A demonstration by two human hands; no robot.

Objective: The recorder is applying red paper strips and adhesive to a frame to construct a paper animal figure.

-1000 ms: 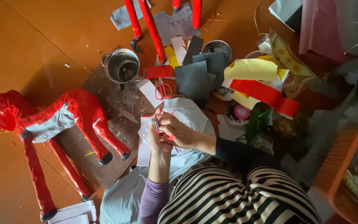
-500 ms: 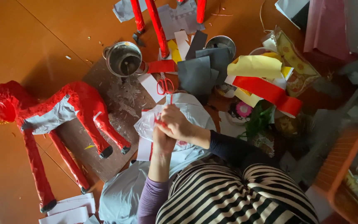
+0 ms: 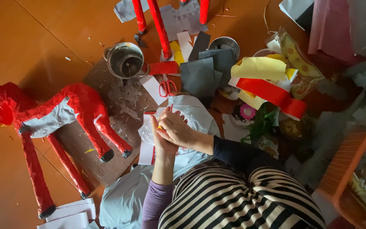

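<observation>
My left hand (image 3: 159,140) and my right hand (image 3: 178,129) are pressed together over a pale paper sheet (image 3: 191,112) on my lap. Between the fingers I pinch a small red-edged paper piece (image 3: 161,115); most of it is hidden by the hands. Red-handled scissors (image 3: 167,87) lie on the floor just beyond my hands. A red paper horse figure (image 3: 60,127) lies on its side to my left, with dark hooves and a bare grey patch on its belly.
A metal pot (image 3: 125,60) sits beyond the horse. Grey paper sheets (image 3: 202,74), yellow paper (image 3: 259,68) and a red strip (image 3: 272,95) lie ahead right. Red legs of another figure (image 3: 159,23) stand at the top. An orange basket (image 3: 352,169) is at right.
My joined hands have shifted slightly toward my body and stay clasped on the small piece. The view has drifted a little, so the horse and pot sit lower in the frame.
</observation>
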